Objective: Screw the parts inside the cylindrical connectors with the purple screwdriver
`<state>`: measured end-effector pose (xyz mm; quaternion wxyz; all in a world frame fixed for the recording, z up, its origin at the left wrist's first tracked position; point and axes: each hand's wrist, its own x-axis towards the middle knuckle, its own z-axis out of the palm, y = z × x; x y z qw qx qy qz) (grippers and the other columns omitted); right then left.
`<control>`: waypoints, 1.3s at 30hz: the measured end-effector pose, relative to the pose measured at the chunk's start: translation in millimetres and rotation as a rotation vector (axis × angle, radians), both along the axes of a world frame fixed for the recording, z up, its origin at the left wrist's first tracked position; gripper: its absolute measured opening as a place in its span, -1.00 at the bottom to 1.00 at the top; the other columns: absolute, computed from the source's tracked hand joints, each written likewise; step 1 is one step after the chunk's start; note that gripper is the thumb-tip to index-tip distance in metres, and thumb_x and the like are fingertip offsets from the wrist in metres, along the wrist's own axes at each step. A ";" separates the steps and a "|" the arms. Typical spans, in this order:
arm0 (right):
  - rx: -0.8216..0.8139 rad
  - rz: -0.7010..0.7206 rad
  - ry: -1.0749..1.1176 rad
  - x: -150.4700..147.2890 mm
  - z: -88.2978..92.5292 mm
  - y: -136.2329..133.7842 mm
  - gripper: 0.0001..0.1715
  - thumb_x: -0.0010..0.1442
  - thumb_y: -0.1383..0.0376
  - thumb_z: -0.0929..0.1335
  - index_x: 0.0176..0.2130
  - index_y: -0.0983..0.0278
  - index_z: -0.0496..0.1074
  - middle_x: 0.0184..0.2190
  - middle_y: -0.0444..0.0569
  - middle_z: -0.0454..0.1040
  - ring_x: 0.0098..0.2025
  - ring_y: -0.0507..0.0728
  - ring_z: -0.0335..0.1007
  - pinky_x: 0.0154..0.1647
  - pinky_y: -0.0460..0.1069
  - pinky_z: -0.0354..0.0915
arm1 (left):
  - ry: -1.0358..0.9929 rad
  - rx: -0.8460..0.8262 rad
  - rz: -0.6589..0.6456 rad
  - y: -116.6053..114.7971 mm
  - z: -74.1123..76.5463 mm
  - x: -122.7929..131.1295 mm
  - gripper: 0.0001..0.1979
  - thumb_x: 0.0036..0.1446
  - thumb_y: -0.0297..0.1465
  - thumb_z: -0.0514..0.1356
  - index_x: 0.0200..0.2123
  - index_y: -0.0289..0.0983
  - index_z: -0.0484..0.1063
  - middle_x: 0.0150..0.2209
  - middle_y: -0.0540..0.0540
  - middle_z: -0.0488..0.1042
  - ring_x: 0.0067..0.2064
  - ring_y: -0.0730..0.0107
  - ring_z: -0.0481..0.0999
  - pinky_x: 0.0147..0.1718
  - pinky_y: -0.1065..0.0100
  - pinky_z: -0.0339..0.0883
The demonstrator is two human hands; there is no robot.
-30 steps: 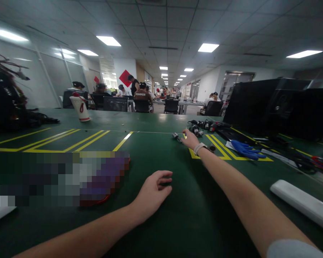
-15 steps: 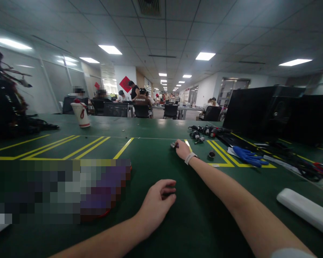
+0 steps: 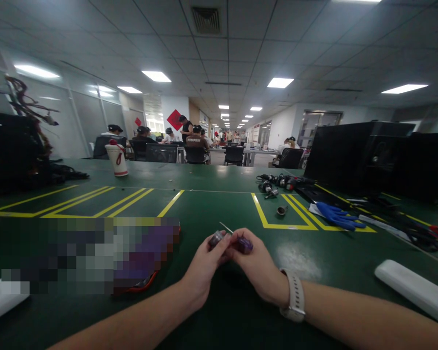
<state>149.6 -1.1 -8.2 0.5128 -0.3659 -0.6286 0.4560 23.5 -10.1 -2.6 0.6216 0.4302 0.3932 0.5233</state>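
Note:
My left hand [image 3: 204, 270] is closed on a small grey metallic part [image 3: 215, 239], low in the middle of the view. Right beside it, my right hand [image 3: 257, 262] grips a small screwdriver with a purple handle [image 3: 244, 244]. Its thin shaft points up and left, past the metallic part. The fingertips of both hands meet, and they hide part of what they hold. A small round dark metal cap [image 3: 282, 211] lies inside a yellow-taped box on the green table [image 3: 219, 206].
Connectors with cables [image 3: 270, 183] lie at the back right, near a blue glove [image 3: 337, 216] and black cases [image 3: 357, 150]. A white cup [image 3: 117, 159] stands back left. A purple item with an orange edge [image 3: 148, 255], partly pixelated, is left of my hands. People sit beyond the table.
My right hand has drawn back from the far side of the table to my left hand. The left hand has closed on the metallic part, and the purple-handled screwdriver now shows.

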 end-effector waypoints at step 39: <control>0.228 0.151 -0.309 52.8 36.4 -51.5 -0.84 0.18 0.28 0.26 -0.36 0.32 0.37 -0.44 -0.03 0.41 -0.39 0.07 0.32 -0.39 -0.02 0.23 | 0.681 0.615 -0.014 2.4 -10.6 -10.2 -0.79 -0.03 -0.39 0.21 -0.58 -0.27 0.22 -0.58 0.12 0.20 -0.55 0.55 0.17 -0.56 0.49 0.08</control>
